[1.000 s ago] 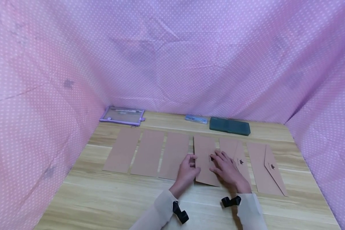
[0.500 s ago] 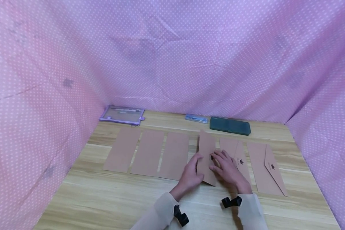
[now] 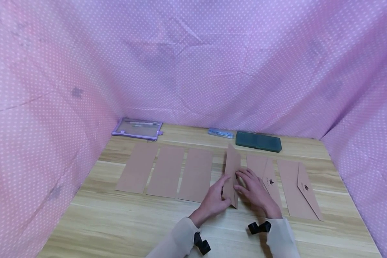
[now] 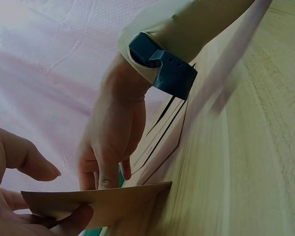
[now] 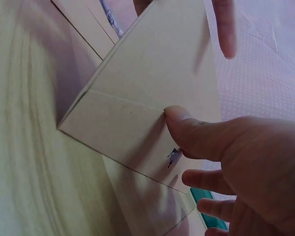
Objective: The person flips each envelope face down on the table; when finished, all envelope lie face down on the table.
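Observation:
A brown paper envelope (image 3: 232, 165) with a small crown print stands tilted up on its right long edge in the head view. My left hand (image 3: 214, 200) grips its raised left side, thumb on one face and fingers around the other, seen also in the left wrist view. My right hand (image 3: 254, 188) rests at the envelope's right side, its fingers spread. In the right wrist view the right thumb (image 5: 187, 128) presses at the edge of the folded flap (image 5: 123, 123), close to the crown print (image 5: 172, 157).
Three plain brown envelopes (image 3: 166, 172) lie in a row to the left. Two crown-printed envelopes (image 3: 290, 190) lie flap up to the right. Along the back are a purple mesh pouch (image 3: 137, 129), a blue clear packet (image 3: 220, 133) and a dark green case (image 3: 258, 141). Pink dotted cloth surrounds the table.
The middle envelope has tipped up from nearly flat, its left side lifted and carried rightward by my left hand. My right hand stays in place at the right side.

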`<state>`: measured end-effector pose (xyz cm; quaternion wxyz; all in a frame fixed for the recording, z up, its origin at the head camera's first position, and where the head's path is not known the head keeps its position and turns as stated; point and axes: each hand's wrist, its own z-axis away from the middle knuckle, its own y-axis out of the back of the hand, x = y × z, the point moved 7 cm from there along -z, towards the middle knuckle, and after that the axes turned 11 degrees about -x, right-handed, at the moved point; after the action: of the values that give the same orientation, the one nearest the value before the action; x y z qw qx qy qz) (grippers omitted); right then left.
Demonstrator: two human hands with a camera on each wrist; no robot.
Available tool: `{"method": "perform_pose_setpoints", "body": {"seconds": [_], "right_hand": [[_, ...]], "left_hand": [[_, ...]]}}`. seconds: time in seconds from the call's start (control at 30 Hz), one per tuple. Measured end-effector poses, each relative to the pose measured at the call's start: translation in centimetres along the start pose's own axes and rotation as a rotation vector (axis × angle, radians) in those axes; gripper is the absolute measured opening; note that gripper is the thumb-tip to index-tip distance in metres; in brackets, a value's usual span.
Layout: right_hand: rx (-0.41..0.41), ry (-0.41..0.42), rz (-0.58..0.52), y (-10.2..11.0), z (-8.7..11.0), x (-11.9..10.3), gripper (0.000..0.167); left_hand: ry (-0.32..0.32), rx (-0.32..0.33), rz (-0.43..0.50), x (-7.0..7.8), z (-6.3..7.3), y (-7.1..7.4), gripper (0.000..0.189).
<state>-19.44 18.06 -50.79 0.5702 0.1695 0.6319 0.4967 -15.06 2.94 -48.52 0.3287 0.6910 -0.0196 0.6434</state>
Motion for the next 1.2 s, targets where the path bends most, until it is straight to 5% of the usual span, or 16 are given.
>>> {"method": "perform_pose_setpoints", "body": {"seconds": [0.2,0.37,0.63,1.2], "right_hand": [[0.016,0.015,-0.012,0.0,0.0,0.0,0.055],[0.038,0.065,-0.038,0.3,-0.2,-0.5,0.052],[0.004,0.035,-0.178,0.3,-0.3,-0.7,0.05],[-0.011,0.032,-0.509,0.4,0.1,0.0,0.043]], "left_hand": [[0.021,-0.022,-0.024,0.2,0.3,0.2,0.074],[-0.043,-0.02,-0.125,1.0,0.4,0.4,0.065],[-0.131,-0.047,-0.198,2.1,0.5,0.4,0.054],[-0.362,0.097,-0.59,4.5,1.6,-0.2,0.031]]}}
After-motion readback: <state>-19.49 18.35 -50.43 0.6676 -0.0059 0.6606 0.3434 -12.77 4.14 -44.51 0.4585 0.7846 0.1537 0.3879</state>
